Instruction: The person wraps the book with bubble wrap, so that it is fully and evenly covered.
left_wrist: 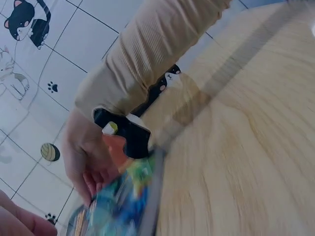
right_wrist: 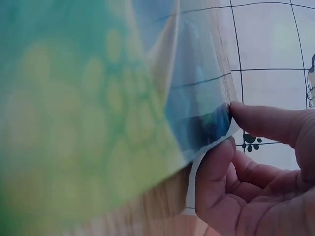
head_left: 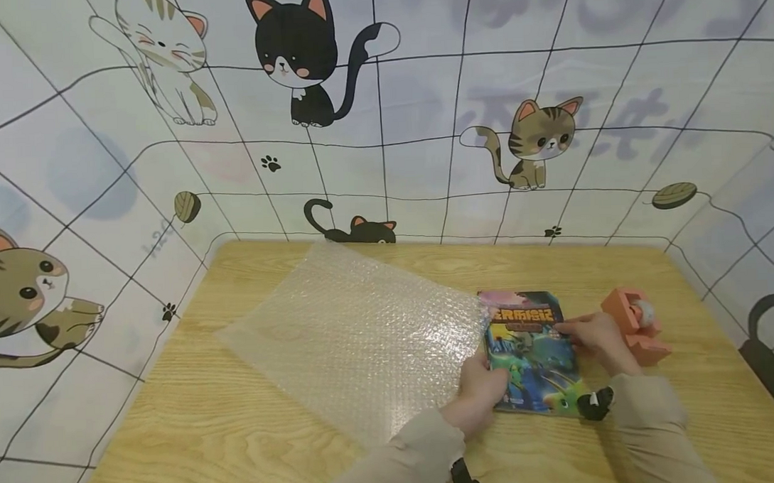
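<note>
A book [head_left: 532,364] with a colourful blue-green illustrated cover and yellow-orange title lies at the right, beside a sheet of bubble wrap [head_left: 351,328], whose right corner it meets. My left hand [head_left: 478,391] grips the book's left edge, thumb on the cover; only part of that hand [left_wrist: 22,219] shows in the left wrist view. With thumb and forefinger, my right hand [head_left: 598,337] pinches the book's right edge. The right wrist view shows this hand [right_wrist: 261,167] pinching the edge of the glossy cover [right_wrist: 197,118], close up.
Just right of my right hand stands a pink tape dispenser [head_left: 647,346] with a roll of tape [head_left: 644,312] in it. Bubble wrap covers the middle of the wooden table [head_left: 175,419]. Cloth walls [head_left: 421,126] printed with cats rise behind and at both sides.
</note>
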Action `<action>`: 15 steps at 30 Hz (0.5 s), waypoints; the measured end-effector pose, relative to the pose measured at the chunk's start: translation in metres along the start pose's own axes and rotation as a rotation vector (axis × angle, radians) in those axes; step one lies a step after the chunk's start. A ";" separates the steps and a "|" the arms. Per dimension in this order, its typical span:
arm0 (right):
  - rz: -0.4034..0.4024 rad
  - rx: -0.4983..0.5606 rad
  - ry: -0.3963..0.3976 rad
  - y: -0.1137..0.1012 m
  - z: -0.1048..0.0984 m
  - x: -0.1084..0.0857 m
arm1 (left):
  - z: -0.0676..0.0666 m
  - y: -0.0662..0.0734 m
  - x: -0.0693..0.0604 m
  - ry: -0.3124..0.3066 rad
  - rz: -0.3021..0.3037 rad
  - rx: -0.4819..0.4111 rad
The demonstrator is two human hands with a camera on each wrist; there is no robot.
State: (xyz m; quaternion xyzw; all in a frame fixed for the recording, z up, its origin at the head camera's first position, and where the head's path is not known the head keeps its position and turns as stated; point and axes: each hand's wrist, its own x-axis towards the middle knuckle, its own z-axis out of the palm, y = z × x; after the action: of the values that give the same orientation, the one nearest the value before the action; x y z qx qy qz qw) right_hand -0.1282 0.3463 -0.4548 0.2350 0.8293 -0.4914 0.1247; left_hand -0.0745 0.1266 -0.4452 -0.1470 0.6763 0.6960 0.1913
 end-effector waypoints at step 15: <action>0.016 0.008 -0.108 0.006 -0.009 0.002 | 0.002 -0.002 0.005 0.033 -0.014 -0.018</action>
State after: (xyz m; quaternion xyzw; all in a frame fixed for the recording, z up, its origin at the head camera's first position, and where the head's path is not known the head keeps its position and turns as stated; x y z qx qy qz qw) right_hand -0.1272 0.3572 -0.4556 0.2153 0.8176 -0.5054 0.1724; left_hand -0.0783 0.1287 -0.4491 -0.1648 0.6720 0.6983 0.1837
